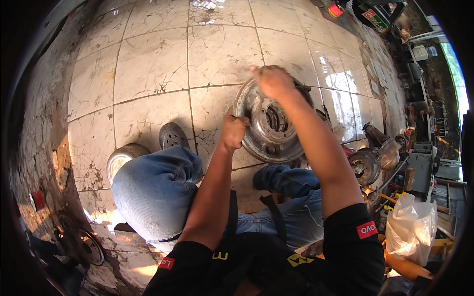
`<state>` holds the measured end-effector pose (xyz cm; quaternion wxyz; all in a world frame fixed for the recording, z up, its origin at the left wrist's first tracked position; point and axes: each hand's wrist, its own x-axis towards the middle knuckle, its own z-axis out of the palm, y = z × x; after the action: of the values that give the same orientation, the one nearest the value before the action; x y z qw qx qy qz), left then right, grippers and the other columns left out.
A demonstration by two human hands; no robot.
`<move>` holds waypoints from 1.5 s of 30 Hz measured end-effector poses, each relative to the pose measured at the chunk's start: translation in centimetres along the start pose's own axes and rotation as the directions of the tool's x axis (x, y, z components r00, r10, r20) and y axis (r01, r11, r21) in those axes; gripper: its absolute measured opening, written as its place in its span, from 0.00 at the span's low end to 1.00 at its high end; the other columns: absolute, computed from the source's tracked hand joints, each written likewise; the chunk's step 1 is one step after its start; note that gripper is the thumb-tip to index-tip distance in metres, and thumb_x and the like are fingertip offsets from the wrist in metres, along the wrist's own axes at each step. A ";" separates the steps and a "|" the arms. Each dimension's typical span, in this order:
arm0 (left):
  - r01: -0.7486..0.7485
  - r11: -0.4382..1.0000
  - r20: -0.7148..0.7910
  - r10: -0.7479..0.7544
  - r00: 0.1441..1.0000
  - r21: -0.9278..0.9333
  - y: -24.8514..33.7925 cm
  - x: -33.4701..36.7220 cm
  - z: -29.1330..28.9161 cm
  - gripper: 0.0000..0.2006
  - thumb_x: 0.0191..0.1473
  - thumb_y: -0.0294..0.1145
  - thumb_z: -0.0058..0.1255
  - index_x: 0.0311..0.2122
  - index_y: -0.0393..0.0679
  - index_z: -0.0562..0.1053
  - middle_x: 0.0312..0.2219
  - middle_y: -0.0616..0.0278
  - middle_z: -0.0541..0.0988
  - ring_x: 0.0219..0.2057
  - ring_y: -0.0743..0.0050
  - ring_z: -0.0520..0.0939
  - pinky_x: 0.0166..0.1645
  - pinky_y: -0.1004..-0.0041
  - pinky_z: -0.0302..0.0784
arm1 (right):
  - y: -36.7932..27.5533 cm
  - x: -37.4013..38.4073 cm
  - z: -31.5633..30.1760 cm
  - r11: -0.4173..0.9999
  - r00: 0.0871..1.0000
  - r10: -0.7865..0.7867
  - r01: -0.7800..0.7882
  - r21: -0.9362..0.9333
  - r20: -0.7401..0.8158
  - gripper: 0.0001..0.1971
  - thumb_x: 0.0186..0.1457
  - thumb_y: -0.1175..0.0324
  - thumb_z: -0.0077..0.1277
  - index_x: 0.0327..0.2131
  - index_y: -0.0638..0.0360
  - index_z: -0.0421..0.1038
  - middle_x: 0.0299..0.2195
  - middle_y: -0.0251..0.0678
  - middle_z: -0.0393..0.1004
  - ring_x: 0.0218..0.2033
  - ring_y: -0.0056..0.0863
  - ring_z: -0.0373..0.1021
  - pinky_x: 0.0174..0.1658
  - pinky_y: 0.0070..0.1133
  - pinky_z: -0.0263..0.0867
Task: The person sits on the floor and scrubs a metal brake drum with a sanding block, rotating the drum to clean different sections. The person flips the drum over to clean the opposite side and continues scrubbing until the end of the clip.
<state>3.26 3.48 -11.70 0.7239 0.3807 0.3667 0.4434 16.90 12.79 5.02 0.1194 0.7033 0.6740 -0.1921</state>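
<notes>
A worn steel wheel rim (254, 129), with a round centre opening and a ring of small holes, stands tilted in front of my knees. My left hand (234, 129) is closed on its left side, with the thumb over the face and the other fingers mostly hidden. At the rim's upper edge, my right hand (273, 81) is curled, its knuckles up and one digit pointing left. Whatever lies under its fingers is hidden. Behind the rim's right side, dark parts show only in part.
A round metal part (123, 157) lies beside my left knee, near a dark clog (173, 135). Greasy machine parts (368, 165) stand to the right. Beyond my right elbow are a plastic bag (411, 229) and a grey box (420, 170). Cracked tiles (150, 64) cover the floor.
</notes>
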 end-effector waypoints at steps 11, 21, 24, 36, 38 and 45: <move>0.194 0.944 -0.123 -0.233 0.965 -0.268 6.8 -1.4 3.1 0.23 0.40 0.15 0.44 0.46 0.33 0.72 0.32 0.56 0.77 0.28 0.66 0.77 0.32 0.71 0.75 | 0.2 -1.3 2.4 0.990 0.957 -0.087 0.053 -0.127 -0.276 0.41 0.63 0.39 0.10 0.61 0.64 0.55 0.64 0.52 0.51 0.66 0.45 0.46 0.69 0.34 0.40; 0.219 0.947 -0.088 -0.245 0.965 -0.233 7.0 -1.4 3.2 0.17 0.42 0.16 0.46 0.41 0.33 0.73 0.27 0.59 0.77 0.24 0.71 0.76 0.27 0.72 0.72 | 0.2 -2.9 2.2 0.985 0.993 -0.021 0.000 -0.174 -0.116 0.43 0.60 0.34 0.14 0.66 0.61 0.38 0.68 0.48 0.36 0.70 0.39 0.33 0.70 0.34 0.28; 0.207 0.953 -0.139 -0.241 0.961 -0.219 6.4 -1.2 3.6 0.19 0.42 0.16 0.45 0.43 0.33 0.72 0.27 0.58 0.76 0.23 0.70 0.75 0.27 0.72 0.72 | 2.2 -1.7 1.0 0.946 0.964 0.212 -0.243 -0.216 -0.159 0.42 0.60 0.34 0.12 0.67 0.56 0.36 0.69 0.43 0.33 0.70 0.35 0.32 0.69 0.33 0.26; 0.229 0.955 -0.083 -0.248 0.965 -0.186 7.6 -1.7 3.7 0.24 0.41 0.16 0.42 0.49 0.32 0.69 0.33 0.55 0.77 0.30 0.66 0.77 0.33 0.72 0.74 | 1.7 -4.3 5.3 0.955 0.933 -0.253 0.197 -0.224 -0.255 0.30 0.66 0.50 0.17 0.65 0.56 0.47 0.67 0.40 0.44 0.69 0.37 0.40 0.69 0.40 0.33; 0.243 0.949 -0.075 -0.262 0.962 -0.199 7.3 -1.6 3.8 0.24 0.41 0.16 0.42 0.49 0.32 0.69 0.33 0.54 0.77 0.29 0.66 0.77 0.33 0.72 0.74 | 2.3 -3.2 4.4 0.975 0.945 -0.153 0.097 -0.199 -0.288 0.30 0.66 0.50 0.18 0.65 0.56 0.47 0.68 0.40 0.43 0.68 0.37 0.41 0.69 0.40 0.33; 0.205 0.949 -0.055 -0.224 0.973 -0.240 7.0 -0.8 3.7 0.27 0.42 0.15 0.41 0.52 0.34 0.67 0.35 0.52 0.77 0.27 0.66 0.78 0.29 0.71 0.75 | 1.8 -4.2 6.8 0.984 0.895 -0.168 0.123 -0.132 -0.414 0.29 0.66 0.52 0.21 0.64 0.56 0.51 0.66 0.41 0.48 0.68 0.38 0.42 0.68 0.42 0.33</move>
<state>3.65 4.19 -3.75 0.7919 0.2328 0.3807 0.4169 17.82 5.97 0.52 -0.0084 0.6687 0.7435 -0.0086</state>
